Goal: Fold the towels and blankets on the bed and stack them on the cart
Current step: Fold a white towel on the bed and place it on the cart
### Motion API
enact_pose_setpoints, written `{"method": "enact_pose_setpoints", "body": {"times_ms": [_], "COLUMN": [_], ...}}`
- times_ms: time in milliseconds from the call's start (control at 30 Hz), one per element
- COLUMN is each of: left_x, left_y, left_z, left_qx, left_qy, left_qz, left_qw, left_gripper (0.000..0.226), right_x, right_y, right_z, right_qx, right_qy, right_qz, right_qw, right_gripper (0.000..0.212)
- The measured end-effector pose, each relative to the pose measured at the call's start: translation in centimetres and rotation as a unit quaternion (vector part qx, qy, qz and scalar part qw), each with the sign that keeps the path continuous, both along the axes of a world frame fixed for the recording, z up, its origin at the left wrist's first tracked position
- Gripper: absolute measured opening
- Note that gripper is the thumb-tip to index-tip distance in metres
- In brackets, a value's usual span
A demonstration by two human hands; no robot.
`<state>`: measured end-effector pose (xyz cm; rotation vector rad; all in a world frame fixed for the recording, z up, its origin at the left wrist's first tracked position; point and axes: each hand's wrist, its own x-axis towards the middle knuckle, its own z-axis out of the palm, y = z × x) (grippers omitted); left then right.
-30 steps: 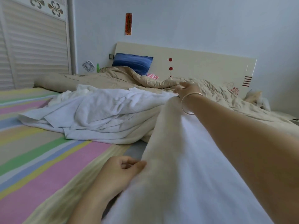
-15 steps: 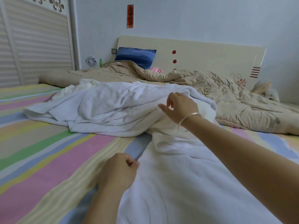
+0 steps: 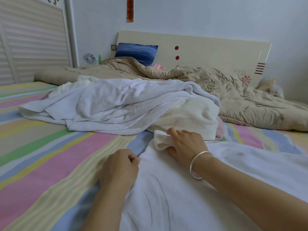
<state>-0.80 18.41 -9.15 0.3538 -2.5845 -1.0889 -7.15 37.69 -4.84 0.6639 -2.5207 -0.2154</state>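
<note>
Status: early stage, first fold in hand. The white towel (image 3: pixel 183 189) lies spread on the bed (image 3: pixel 50 155). The left hand (image 3: pixel 120 165) pinches its edge. The right hand (image 3: pixel 186 144) grips a turned-over corner. The towel pile (image 3: pixel 116 105) and the beige quilt (image 3: pixel 233 100) lie unfolded. No cart is in view.

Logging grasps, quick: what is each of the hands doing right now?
Left hand: pinching the white towel at its edge.
Right hand: gripping the same towel's rolled-over corner.
</note>
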Motion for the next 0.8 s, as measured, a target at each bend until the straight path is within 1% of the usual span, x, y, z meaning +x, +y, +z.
{"method": "enact_pose_setpoints", "body": {"times_ms": [100, 167, 233, 300, 367, 467, 533, 633, 700, 733, 800], "left_x": [0.0, 0.1, 0.2, 0.2, 0.3, 0.5, 0.6, 0.5, 0.4, 0.1, 0.2], "left_y": [0.1, 0.2, 0.3, 0.4, 0.5, 0.6, 0.6, 0.4, 0.6, 0.6, 0.8], "left_z": [0.0, 0.0, 0.0, 0.2, 0.4, 0.7, 0.8, 0.8, 0.9, 1.0, 1.3], "left_qx": [-0.005, -0.004, -0.005, -0.008, -0.008, -0.025, -0.03, -0.029, -0.032, -0.036, -0.051], "left_qy": [-0.003, -0.006, -0.008, -0.007, -0.001, -0.015, -0.022, -0.018, -0.021, -0.017, -0.013], "left_qz": [0.007, 0.01, 0.015, 0.02, 0.029, 0.047, 0.052, 0.051, 0.048, 0.047, 0.048], "left_qw": [1.0, 1.0, 1.0, 1.0, 1.0, 0.998, 0.998, 0.998, 0.998, 0.998, 0.997], "left_gripper": [0.023, 0.023, 0.023, 0.024, 0.025, 0.024, 0.023, 0.021, 0.019, 0.017, 0.016], "right_x": [-1.0, -2.2, -4.5, -6.6, -8.6, -10.2, -10.5, -9.9, -8.6, -7.6, -4.3], "right_y": [0.3, 0.0, -0.2, 0.0, 0.4, 0.1, 0.3, 1.2, 1.7, 1.8, 1.5], "right_z": [0.7, 2.3, 5.3, 9.2, 11.4, 10.6, 9.1, 8.3, 8.3, 8.8, 10.3], "right_qx": [0.017, -0.008, -0.05, -0.083, -0.102, -0.049, -0.054, -0.085, -0.063, -0.053, -0.044], "right_qy": [-0.007, 0.009, 0.061, 0.102, 0.102, 0.045, 0.033, 0.049, 0.096, 0.124, 0.145], "right_qz": [-0.03, -0.048, -0.069, -0.112, -0.148, -0.157, -0.157, -0.175, -0.175, -0.159, -0.108], "right_qw": [0.999, 0.999, 0.994, 0.985, 0.978, 0.985, 0.986, 0.98, 0.978, 0.978, 0.983], "right_gripper": [0.021, 0.017, 0.019, 0.023, 0.029, 0.034, 0.035, 0.039, 0.044, 0.046, 0.044]}}
